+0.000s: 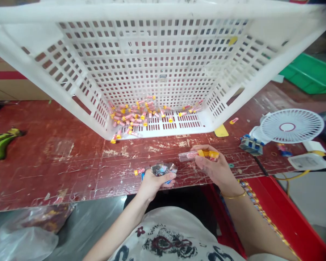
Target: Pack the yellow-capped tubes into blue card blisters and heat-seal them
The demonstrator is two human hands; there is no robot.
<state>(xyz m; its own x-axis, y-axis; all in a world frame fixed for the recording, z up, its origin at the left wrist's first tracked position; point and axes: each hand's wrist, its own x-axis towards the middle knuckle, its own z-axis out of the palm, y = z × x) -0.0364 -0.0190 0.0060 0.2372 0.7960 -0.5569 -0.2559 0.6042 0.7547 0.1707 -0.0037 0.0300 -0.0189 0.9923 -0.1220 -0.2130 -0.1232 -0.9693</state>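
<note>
My left hand [153, 183] is closed around several small shiny dark packets [160, 169], their edges fanned out past the fingers. Closed too, my right hand [216, 168] grips several transparent tubes [188, 156] with yellow caps and pink labels. One such tube points left, toward the other hand. A small yellow-capped tube [139, 171] lies on the red table just left of my left hand. Ahead, a white plastic crate [163, 133] rests on its side with its opening toward me. Many similar small tubes [133, 117] are heaped inside, mostly at the left.
Green bananas [2, 143] lie on the worn red table [70, 156] at far left. On the right are a white fan [292, 125], a metal block with blue parts [251, 145], a loose tube [234, 120] and a green bin [312, 74]. A red tray [285, 214] sits below the edge.
</note>
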